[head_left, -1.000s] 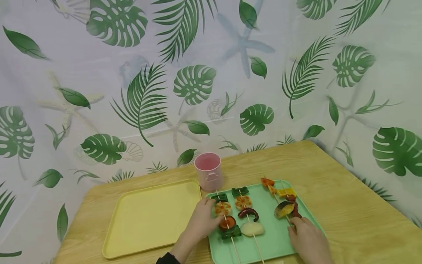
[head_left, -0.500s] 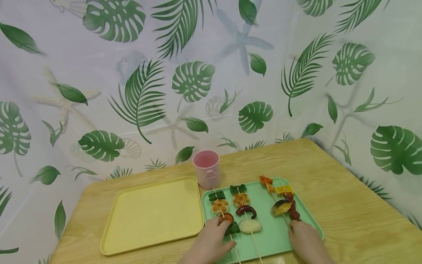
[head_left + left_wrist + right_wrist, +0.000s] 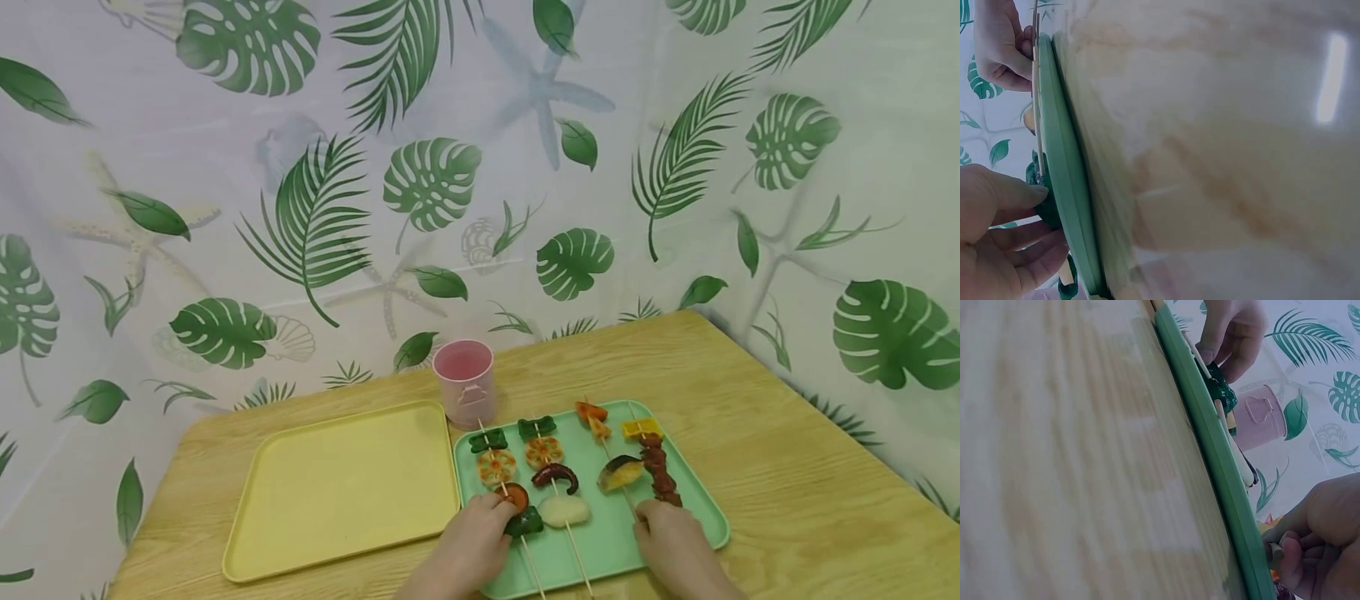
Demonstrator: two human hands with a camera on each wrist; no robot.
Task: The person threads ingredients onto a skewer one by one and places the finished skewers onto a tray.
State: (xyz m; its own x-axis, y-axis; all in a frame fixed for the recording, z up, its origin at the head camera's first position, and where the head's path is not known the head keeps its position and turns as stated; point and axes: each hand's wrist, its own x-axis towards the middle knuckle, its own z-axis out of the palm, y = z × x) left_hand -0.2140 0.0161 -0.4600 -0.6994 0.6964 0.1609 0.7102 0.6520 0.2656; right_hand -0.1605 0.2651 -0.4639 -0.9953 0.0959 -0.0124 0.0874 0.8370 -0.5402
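Note:
Food skewers lie on a green tray (image 3: pixel 603 552). My left hand (image 3: pixel 474 542) grips the leftmost skewer (image 3: pixel 496 469), which has green pieces, a flower-patterned slice and an orange round. In the left wrist view its thumb and fingers are around a dark green piece (image 3: pixel 1049 197). With thumb and fingertips, my right hand (image 3: pixel 675 542) pinches the stick of a skewer with orange pieces and a dark-edged yellow slice (image 3: pixel 621 474); the stick end (image 3: pixel 1277 552) shows in the right wrist view. To its right lies a skewer with brown meat chunks (image 3: pixel 657 468), its lower part hidden by that hand.
Between the hands lies another skewer with a tentacle-like piece and a pale oval slice (image 3: pixel 565 511). A yellow tray (image 3: pixel 341 492) sits left of the green one. A pink cup (image 3: pixel 467 398) stands behind the trays, near the leaf-patterned wall covering (image 3: pixel 450 333).
My left hand has come down from the upper part of the leftmost skewer to its orange and lower green pieces. The skewer in my right hand has shifted left, apart from the meat skewer.

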